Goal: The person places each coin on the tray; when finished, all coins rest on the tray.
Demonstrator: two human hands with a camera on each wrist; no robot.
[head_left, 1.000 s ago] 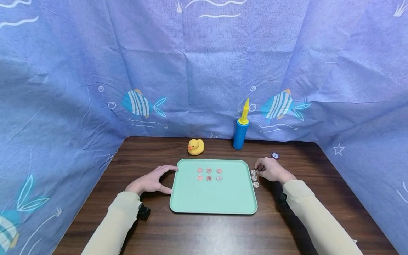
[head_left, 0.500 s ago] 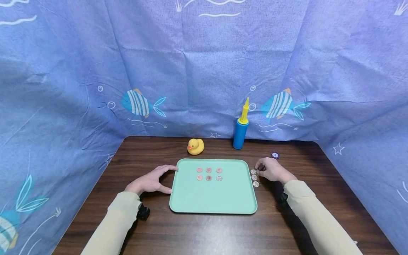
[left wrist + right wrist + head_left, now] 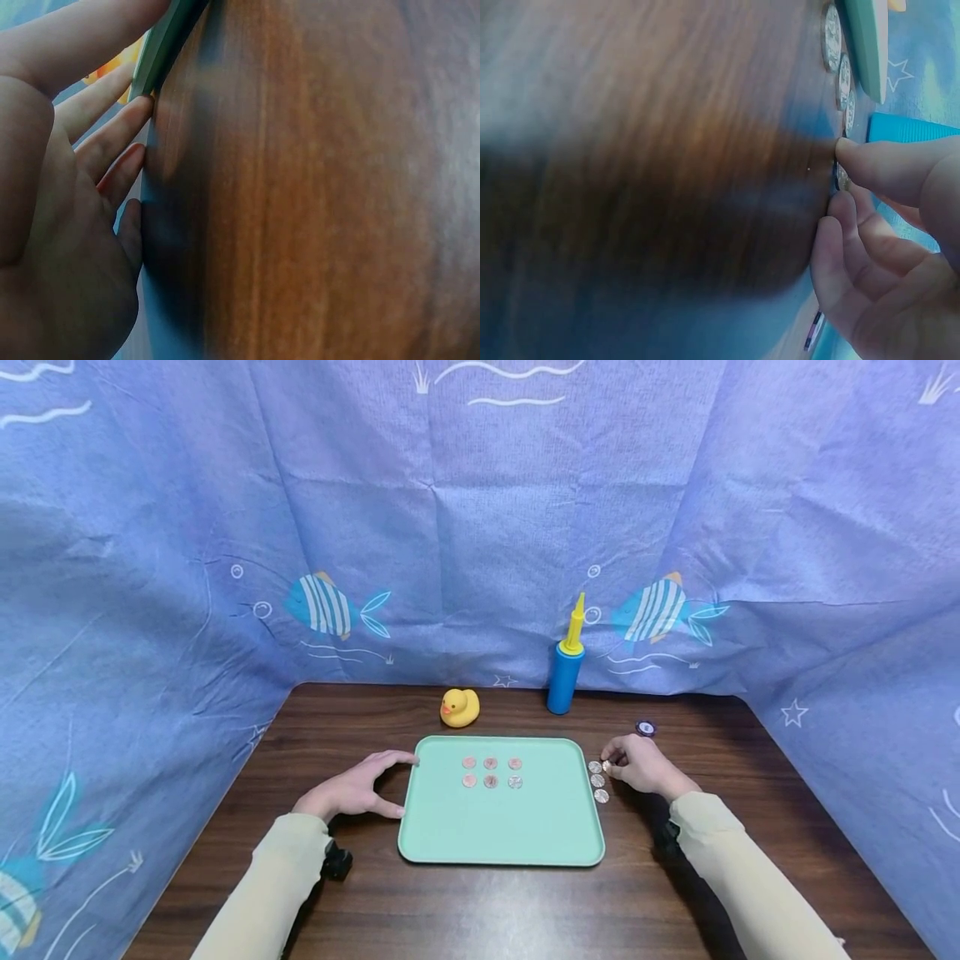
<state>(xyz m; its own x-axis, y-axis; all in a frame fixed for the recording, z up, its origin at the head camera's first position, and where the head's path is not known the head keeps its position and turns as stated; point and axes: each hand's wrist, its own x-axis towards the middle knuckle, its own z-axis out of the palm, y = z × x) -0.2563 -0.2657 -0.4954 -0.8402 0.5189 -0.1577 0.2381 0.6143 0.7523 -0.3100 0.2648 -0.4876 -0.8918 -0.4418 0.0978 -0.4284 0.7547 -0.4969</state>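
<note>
A mint-green tray (image 3: 495,835) lies on the dark wooden table, with several copper coins (image 3: 491,772) on it in two rows. My left hand (image 3: 352,789) rests on the table, with its spread thumb and fingers touching the tray's left edge (image 3: 169,37). Three coins (image 3: 597,781) lie in a line on the table by the tray's right edge. My right hand (image 3: 609,760) is curled beside them. Its thumb and forefinger pinch one more coin (image 3: 843,178) that still lies on the wood.
A yellow rubber duck (image 3: 459,707) and a blue pump with a yellow nozzle (image 3: 565,677) stand behind the tray. A dark poker chip (image 3: 645,727) lies just beyond my right hand. Blue fish-print cloth walls in the table on three sides.
The right hand has stayed at the coins with barely any shift. The left hand and the tray have not moved.
</note>
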